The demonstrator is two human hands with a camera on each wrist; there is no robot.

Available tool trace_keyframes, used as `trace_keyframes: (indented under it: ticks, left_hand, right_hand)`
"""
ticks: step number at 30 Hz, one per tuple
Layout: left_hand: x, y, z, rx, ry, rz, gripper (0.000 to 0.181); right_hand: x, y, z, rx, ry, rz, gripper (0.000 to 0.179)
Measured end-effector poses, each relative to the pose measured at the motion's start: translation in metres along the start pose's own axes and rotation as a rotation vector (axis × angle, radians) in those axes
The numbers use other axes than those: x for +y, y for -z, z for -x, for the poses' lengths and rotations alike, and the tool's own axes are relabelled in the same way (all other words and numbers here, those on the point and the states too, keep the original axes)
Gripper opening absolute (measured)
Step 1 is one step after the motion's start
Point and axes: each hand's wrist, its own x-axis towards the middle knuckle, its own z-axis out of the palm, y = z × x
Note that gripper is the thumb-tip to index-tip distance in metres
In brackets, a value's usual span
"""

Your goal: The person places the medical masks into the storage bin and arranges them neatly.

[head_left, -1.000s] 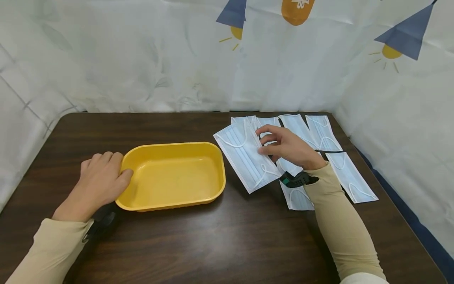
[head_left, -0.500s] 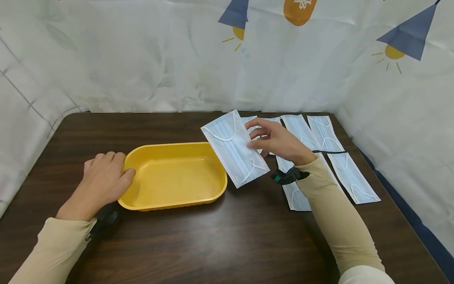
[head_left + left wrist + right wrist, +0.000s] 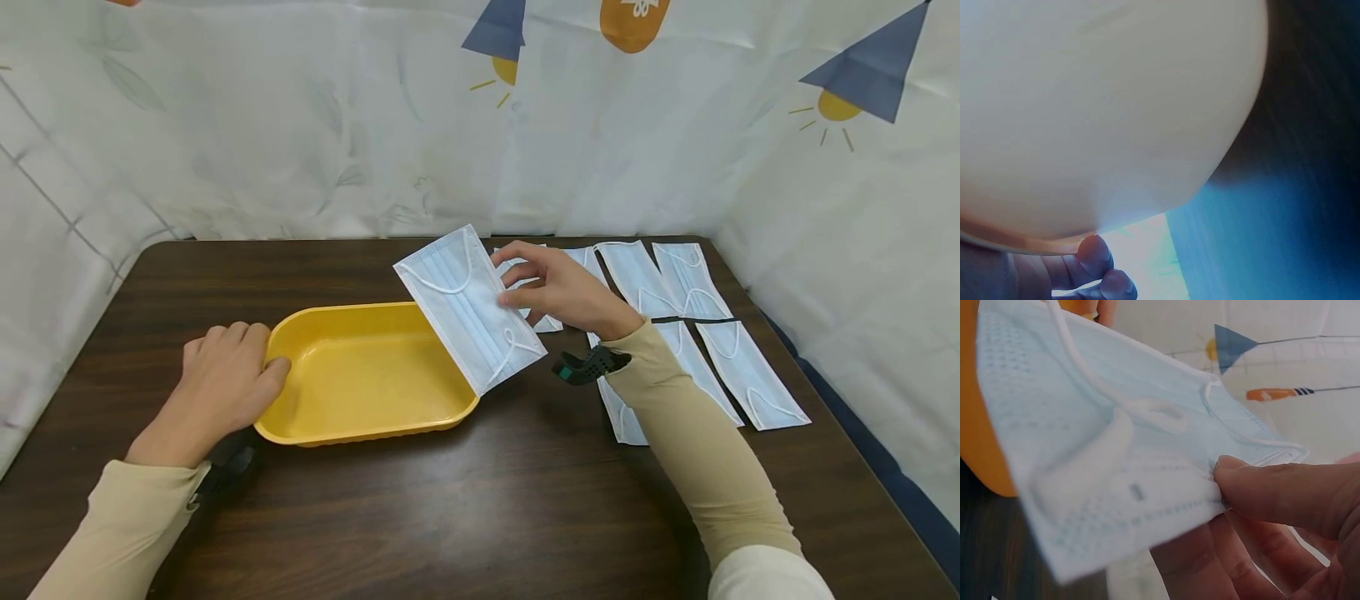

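Observation:
A light blue surgical mask [image 3: 461, 312] with white ear loops hangs tilted over the right end of a yellow tray [image 3: 352, 379]. My right hand [image 3: 558, 292] pinches it by its right edge; in the right wrist view the thumb [image 3: 1272, 487] lies on top and the fingers are underneath. At the tray's left end my left hand [image 3: 225, 387] grips the rim. Its fingertips [image 3: 1094, 253] show at the rim in the left wrist view, where the tray wall [image 3: 1116, 112] fills most of the picture.
Several more masks [image 3: 750, 379] lie in rows on the right part of the dark wooden table [image 3: 450, 517]. Some are partly hidden by my right arm. A white printed curtain [image 3: 300, 125] stands behind the table and along its sides.
My right hand has carried the mask leftward from above the other masks to over the tray's right end. My left hand keeps its grip on the tray, which stays in place.

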Motion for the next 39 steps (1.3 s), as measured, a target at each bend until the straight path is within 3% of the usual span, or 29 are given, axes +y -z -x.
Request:
trace_keyframes:
  ticks: [22, 39]
  left_hand:
    - [0.002, 0.001, 0.0, 0.0, 0.011, 0.014, 0.039]
    - [0.003, 0.002, 0.002, 0.007, 0.013, 0.007, 0.039]
  right_hand:
    - [-0.021, -0.016, -0.021, -0.027, 0.091, -0.042, 0.04]
    - [-0.025, -0.023, -0.033, -0.052, 0.089, -0.116, 0.043]
